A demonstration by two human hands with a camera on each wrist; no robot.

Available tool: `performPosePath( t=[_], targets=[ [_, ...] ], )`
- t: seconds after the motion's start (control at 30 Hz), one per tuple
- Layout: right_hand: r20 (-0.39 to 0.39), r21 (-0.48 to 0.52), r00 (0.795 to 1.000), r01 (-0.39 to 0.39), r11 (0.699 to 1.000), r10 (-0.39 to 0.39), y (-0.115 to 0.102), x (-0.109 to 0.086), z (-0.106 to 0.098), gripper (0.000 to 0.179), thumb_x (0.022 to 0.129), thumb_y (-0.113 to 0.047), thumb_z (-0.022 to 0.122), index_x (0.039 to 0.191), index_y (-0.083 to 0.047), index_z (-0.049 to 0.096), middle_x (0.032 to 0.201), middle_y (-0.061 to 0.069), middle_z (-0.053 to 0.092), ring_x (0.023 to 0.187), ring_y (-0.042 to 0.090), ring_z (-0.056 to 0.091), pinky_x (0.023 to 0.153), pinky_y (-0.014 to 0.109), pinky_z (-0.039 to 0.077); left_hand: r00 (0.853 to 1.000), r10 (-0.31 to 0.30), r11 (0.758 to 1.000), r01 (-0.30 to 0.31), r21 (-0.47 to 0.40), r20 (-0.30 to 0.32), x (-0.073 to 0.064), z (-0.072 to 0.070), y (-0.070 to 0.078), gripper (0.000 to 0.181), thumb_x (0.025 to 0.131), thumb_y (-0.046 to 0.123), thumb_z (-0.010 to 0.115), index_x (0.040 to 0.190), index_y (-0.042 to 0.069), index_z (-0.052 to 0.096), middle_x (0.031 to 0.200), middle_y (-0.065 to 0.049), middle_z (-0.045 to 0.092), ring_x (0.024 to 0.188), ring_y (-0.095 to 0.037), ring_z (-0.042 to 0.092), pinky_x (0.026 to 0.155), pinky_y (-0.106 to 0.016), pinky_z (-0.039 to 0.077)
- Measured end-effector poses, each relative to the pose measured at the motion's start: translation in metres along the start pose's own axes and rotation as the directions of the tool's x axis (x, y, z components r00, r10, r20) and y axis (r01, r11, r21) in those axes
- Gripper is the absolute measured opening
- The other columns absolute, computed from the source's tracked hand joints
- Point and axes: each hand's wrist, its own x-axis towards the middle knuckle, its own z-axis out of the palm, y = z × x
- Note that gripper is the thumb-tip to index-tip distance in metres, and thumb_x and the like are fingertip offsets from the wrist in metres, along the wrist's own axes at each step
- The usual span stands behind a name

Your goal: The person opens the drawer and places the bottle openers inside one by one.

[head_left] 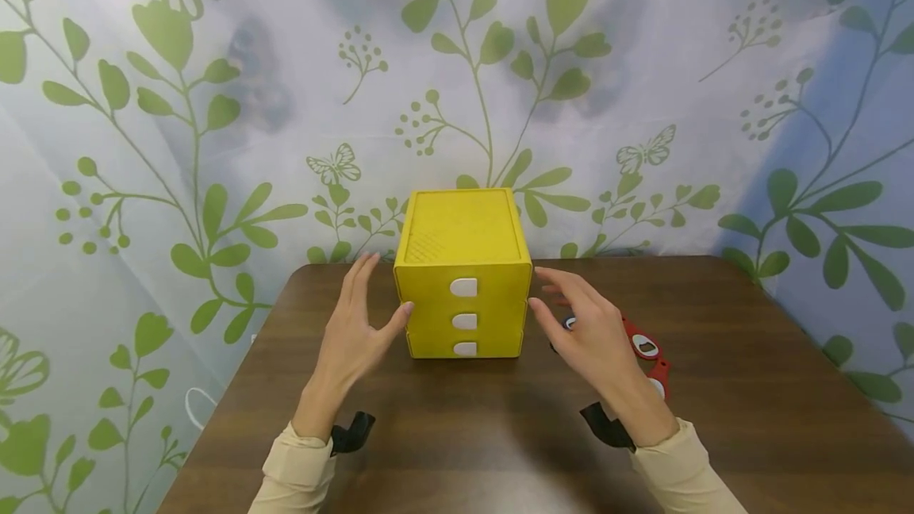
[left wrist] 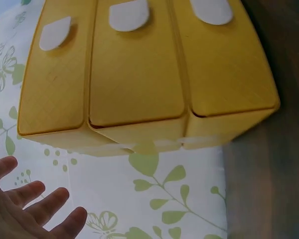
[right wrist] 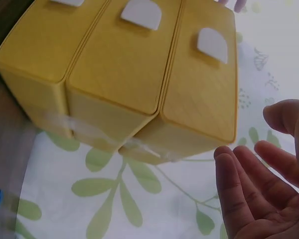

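A yellow drawer box (head_left: 464,228) with three stacked drawers stands on the wooden table, each front bearing a white tab (head_left: 464,287). All three drawers look closed. My left hand (head_left: 353,339) is beside the box's left side, fingers extended and thumb spread toward the front edge. On the other side, my right hand (head_left: 585,331) has its fingers spread close to the upper right edge. Both hands hold nothing. In the right wrist view, the fingertips (right wrist: 224,152) come right up to the box's corner. Clear tape (right wrist: 144,147) shows along the box's side.
Red bottle-opener-like items (head_left: 646,347) lie on the table (head_left: 457,435) behind my right hand, partly hidden by it. A patterned cloth (head_left: 457,101) with green leaves hangs behind the table. A white cable (head_left: 194,407) loops beyond the left edge.
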Motion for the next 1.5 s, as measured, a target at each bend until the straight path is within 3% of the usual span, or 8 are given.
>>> performPosePath(
  t=[0.2, 0.33, 0.67, 0.97, 1.3, 1.4, 1.5],
  targets=[
    [-0.003, 0.032, 1.0, 0.0, 0.999, 0.0, -0.007, 0.006, 0.015, 0.043, 0.089, -0.01, 0.081, 0.13, -0.005, 0.068, 0.123, 0.008, 0.072, 0.098, 0.022, 0.074, 0.076, 0.041, 0.063, 0.999, -0.029, 0.996, 0.03, -0.084, 0.021, 0.012, 0.003, 0.001, 0.08, 0.099, 0.054, 0.062, 0.165, 0.033, 0.021, 0.171, -0.002, 0.021, 0.155, -0.03, 0.027, 0.119, -0.062, 0.031],
    [0.006, 0.064, 1.0, 0.002, 0.998, -0.002, -0.009, 0.009, 0.025, 0.043, 0.089, -0.009, 0.082, 0.129, -0.004, 0.068, 0.124, 0.009, 0.072, 0.099, 0.022, 0.074, 0.079, 0.04, 0.063, 0.998, -0.055, 0.989, 0.058, -0.132, 0.03, 0.018, 0.006, 0.003, 0.078, 0.1, 0.056, 0.06, 0.164, 0.034, 0.021, 0.17, 0.001, 0.022, 0.156, -0.027, 0.026, 0.121, -0.061, 0.029],
    [0.038, 0.135, 0.999, -0.035, 0.99, 0.03, -0.017, 0.016, 0.042, 0.036, 0.092, -0.011, 0.08, 0.126, -0.005, 0.07, 0.121, 0.008, 0.074, 0.099, 0.021, 0.075, 0.08, 0.036, 0.063, 0.997, -0.063, 0.964, 0.072, -0.256, 0.042, 0.035, 0.016, 0.008, 0.067, 0.103, 0.055, 0.055, 0.162, 0.038, 0.027, 0.169, 0.002, 0.024, 0.153, -0.024, 0.031, 0.12, -0.052, 0.034],
    [0.033, 0.163, 0.999, -0.029, 0.986, 0.024, -0.023, 0.023, 0.056, 0.032, 0.092, -0.009, 0.079, 0.123, -0.005, 0.072, 0.114, 0.008, 0.075, 0.096, 0.019, 0.074, 0.081, 0.034, 0.062, 0.987, -0.132, 0.938, 0.153, -0.312, 0.088, 0.043, 0.022, 0.0, 0.063, 0.103, 0.061, 0.05, 0.16, 0.041, 0.03, 0.169, 0.006, 0.025, 0.152, -0.029, 0.033, 0.119, -0.057, 0.035],
    [0.031, 0.142, 0.999, -0.041, 0.989, 0.038, -0.023, 0.021, 0.07, 0.023, 0.093, -0.012, 0.078, 0.115, -0.007, 0.075, 0.107, 0.005, 0.075, 0.09, 0.016, 0.074, 0.076, 0.03, 0.063, 0.989, -0.103, 0.93, 0.134, -0.343, 0.106, 0.049, 0.034, -0.004, 0.054, 0.106, 0.057, 0.045, 0.157, 0.039, 0.038, 0.166, 0.004, 0.033, 0.152, -0.026, 0.035, 0.12, -0.055, 0.035],
    [0.014, 0.139, 0.999, -0.045, 0.989, 0.043, -0.023, 0.022, 0.072, 0.02, 0.093, -0.012, 0.078, 0.113, -0.007, 0.075, 0.104, 0.005, 0.075, 0.088, 0.015, 0.074, 0.074, 0.029, 0.063, 0.987, -0.122, 0.931, 0.15, -0.331, 0.104, 0.051, 0.035, -0.003, 0.054, 0.106, 0.06, 0.043, 0.156, 0.04, 0.039, 0.165, 0.001, 0.036, 0.146, -0.027, 0.042, 0.114, -0.057, 0.041],
    [-0.001, 0.139, 0.999, -0.035, 0.99, 0.036, -0.024, 0.023, 0.075, 0.019, 0.093, -0.012, 0.078, 0.111, -0.007, 0.076, 0.103, 0.005, 0.075, 0.086, 0.015, 0.075, 0.072, 0.028, 0.063, 0.985, -0.144, 0.933, 0.169, -0.319, 0.1, 0.053, 0.035, -0.001, 0.055, 0.106, 0.063, 0.041, 0.156, 0.039, 0.038, 0.158, -0.006, 0.044, 0.121, -0.032, 0.057, 0.098, -0.054, 0.049]
  ],
)
